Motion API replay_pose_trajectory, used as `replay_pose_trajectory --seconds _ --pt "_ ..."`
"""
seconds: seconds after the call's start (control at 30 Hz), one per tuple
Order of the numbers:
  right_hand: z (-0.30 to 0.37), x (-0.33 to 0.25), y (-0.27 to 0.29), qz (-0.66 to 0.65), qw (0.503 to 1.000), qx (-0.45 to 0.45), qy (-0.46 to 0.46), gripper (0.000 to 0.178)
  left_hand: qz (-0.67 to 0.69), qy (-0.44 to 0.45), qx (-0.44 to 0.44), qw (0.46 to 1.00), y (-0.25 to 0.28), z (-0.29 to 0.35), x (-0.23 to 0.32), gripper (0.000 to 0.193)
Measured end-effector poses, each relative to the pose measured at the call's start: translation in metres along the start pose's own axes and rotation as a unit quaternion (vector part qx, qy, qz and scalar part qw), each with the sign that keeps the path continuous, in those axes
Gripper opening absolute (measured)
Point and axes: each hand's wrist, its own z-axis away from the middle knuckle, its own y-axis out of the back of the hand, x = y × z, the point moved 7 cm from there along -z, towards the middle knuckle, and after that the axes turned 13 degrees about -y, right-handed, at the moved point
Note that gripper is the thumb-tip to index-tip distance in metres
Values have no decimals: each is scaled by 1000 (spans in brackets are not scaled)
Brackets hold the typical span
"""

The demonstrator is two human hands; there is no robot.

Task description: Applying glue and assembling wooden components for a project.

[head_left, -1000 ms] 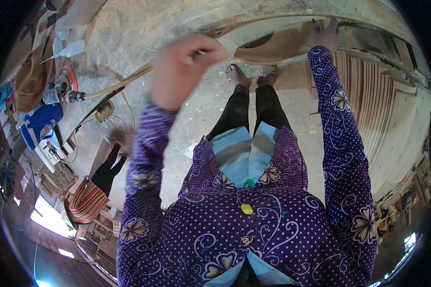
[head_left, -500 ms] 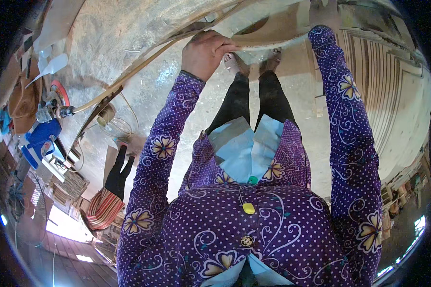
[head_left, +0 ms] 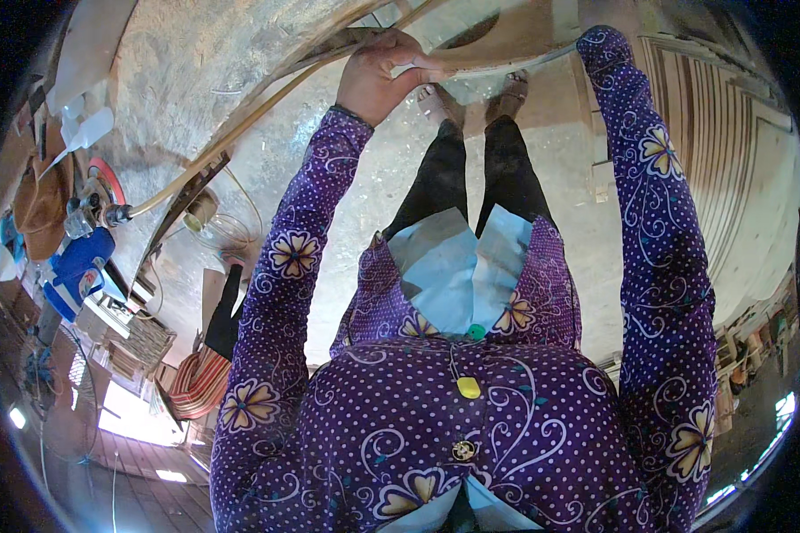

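Note:
My left hand [head_left: 380, 78] is at the upper middle, its thumb and fingers pinched at the near edge of a brown, flat piece [head_left: 516, 40] with a thin pale rim. That rim curves across to my right hand [head_left: 608, 14] at the top edge of the picture. My right hand is dim and cut off, so its fingers do not show. A long tan hose or rod [head_left: 240, 127] slants from a metal fitting [head_left: 116, 215] on the left up toward my left hand. Whether it touches the hand is unclear.
At the left stand a blue-and-white container [head_left: 78, 271], a brown hat-like item [head_left: 40, 204] and a white bottle [head_left: 89, 131]. A round wire fan guard [head_left: 222, 233] is near a person in a striped top [head_left: 196, 384]. Striped boards [head_left: 702, 133] lie at right.
My left hand has shifted slightly up, and a wider gap shows between its thumb and fingers. My right hand stays at the top edge. The person at left sits a little differently in view.

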Motion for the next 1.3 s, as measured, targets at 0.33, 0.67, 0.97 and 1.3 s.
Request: replay_pose_trajectory --seconds 0.33,0.67,0.97,1.3 --pt "-2 -1 -2 39 996 56 60 59 -26 -24 8 999 -18 -13 10 14" --pt "-4 4 0 -18 999 23 42 62 5 16 7 1000 -31 -17 9 12" --pt "0 -1 -1 86 994 40 46 57 -32 39 -4 999 -41 -19 11 15" --pt "-1 4 1 13 994 64 93 57 -83 -33 4 996 -45 -30 29 15"
